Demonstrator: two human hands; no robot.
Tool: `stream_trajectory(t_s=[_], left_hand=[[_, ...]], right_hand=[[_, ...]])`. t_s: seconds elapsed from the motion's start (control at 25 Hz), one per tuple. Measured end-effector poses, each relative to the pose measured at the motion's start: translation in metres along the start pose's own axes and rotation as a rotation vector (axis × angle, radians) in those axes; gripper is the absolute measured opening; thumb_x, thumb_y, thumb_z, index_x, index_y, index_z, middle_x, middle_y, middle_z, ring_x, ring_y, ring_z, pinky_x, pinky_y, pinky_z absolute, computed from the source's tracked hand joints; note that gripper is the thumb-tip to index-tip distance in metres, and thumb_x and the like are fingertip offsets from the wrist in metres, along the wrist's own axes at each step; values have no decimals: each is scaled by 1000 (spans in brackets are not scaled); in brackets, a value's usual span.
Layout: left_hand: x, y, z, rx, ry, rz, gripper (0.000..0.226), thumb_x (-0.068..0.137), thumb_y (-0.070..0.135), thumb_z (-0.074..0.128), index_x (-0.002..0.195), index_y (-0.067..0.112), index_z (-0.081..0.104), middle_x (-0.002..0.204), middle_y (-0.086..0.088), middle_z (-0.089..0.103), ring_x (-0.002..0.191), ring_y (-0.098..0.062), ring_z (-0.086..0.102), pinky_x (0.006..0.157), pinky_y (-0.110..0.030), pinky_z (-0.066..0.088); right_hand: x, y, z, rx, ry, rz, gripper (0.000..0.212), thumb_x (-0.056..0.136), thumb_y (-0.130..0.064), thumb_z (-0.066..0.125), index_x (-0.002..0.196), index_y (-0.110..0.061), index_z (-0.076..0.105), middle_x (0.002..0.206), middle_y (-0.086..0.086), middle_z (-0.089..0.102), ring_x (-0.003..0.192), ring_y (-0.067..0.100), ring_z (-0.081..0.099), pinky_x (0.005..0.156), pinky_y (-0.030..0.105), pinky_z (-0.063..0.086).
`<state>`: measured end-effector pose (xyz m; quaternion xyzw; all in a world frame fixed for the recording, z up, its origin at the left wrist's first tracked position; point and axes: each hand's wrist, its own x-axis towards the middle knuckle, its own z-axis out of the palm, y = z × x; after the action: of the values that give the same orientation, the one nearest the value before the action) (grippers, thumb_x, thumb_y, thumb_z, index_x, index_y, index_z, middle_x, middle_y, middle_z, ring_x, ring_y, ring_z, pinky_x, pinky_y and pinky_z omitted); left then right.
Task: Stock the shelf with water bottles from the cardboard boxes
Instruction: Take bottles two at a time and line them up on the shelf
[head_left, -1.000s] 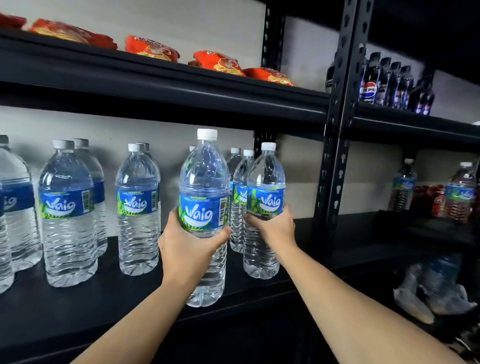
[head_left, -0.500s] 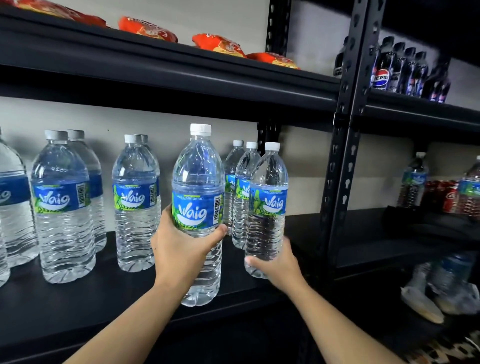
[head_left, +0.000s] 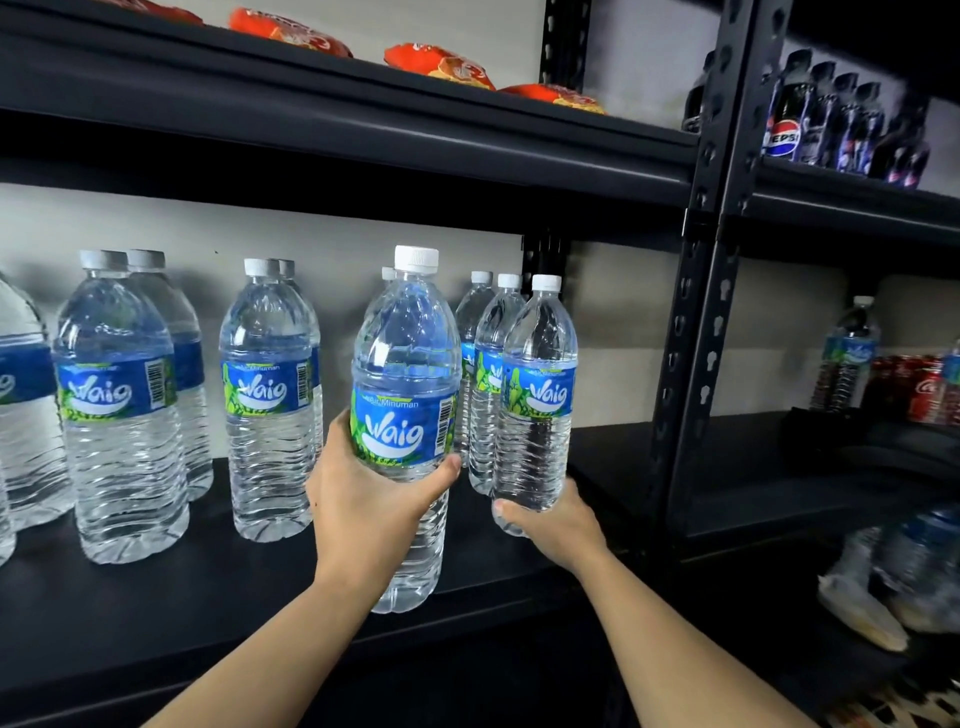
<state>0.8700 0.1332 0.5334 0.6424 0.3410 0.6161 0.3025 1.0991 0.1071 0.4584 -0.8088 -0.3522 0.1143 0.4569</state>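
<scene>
As left hand (head_left: 363, 499) grips nearer bottle (head_left: 408, 364), right hand (head_left: 556, 525) grips farther bottle (head_left: 537, 415).

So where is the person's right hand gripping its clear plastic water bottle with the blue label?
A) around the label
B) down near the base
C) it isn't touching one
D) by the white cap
B: the right hand wraps the lower end of its clear plastic water bottle, well below the blue label; the left hand grips a second water bottle.
</scene>
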Motion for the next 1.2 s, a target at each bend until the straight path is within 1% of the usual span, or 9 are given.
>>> stream_trajectory(t_s=[0.16,0.28,0.44,0.68,0.8,0.92,1.04,1.12,1.2], left_hand=[[2,1,6,-19,18,-2,77,51,43,94,115,24,56,95,15,68,96,-12,64,89,-31,47],[3,2,8,-8,20,-13,76,51,42,94,114,23,56,94,14,68,94,-11,65,88,-30,48],[3,-2,10,4,27,-21,78,50,46,94,114,26,53,95,13,68,100,-16,64,96,-39,49],[16,-7,21,21,41,-32,84,50,51,91,119,22,53,98,11,67,105,-21,62,99,-46,48],[27,-1,33,-22,85,-35,81,53,42,92,119,15,54,101,6,65,101,-16,62,97,-34,48],[32,-1,48,-44,68,-38,72,55,36,93,112,17,53,100,6,63,94,-10,58,83,-20,40],[28,-12,59,-18,65,-46,67,55,32,93,105,22,50,97,5,63,89,-10,58,79,-20,41],[28,-20,64,8,74,-31,70,55,35,92,109,20,50,103,2,62,98,-16,59,85,-25,44],[27,-28,66,66,38,-12,83,57,41,91,123,13,47,118,-3,56,115,-23,52,96,-30,41]], right_hand=[[-4,-2,-4,-13,-4,17,91,51,-77,72,126,-32,45,116,-14,61,109,15,60,92,36,48],[-7,-5,-5,-33,-13,15,93,54,-78,72,128,-31,41,119,-14,59,113,15,58,94,37,46],[-8,3,-15,-161,-102,-71,106,48,-82,70,135,-33,33,128,-17,57,115,12,57,99,39,47],[-13,13,-23,-331,-85,-154,97,57,-87,58,138,-40,30,133,-15,57,125,18,52,96,37,44],[-14,14,-22,-342,-73,-180,95,61,-87,55,139,-40,29,134,-14,56,125,19,52,96,37,43],[-15,15,-22,-352,-42,-195,91,65,-85,54,140,-40,28,134,-13,56,125,21,51,97,38,42],[-15,15,-20,-369,-41,-199,92,64,-85,52,140,-41,27,135,-12,55,126,22,50,97,39,42],[-12,15,-20,-366,-48,-193,94,63,-85,52,141,-41,27,135,-12,55,127,22,50,98,39,43],[-11,16,-21,-367,-55,-185,96,61,-86,53,141,-41,26,137,-13,54,128,23,49,100,40,42]])
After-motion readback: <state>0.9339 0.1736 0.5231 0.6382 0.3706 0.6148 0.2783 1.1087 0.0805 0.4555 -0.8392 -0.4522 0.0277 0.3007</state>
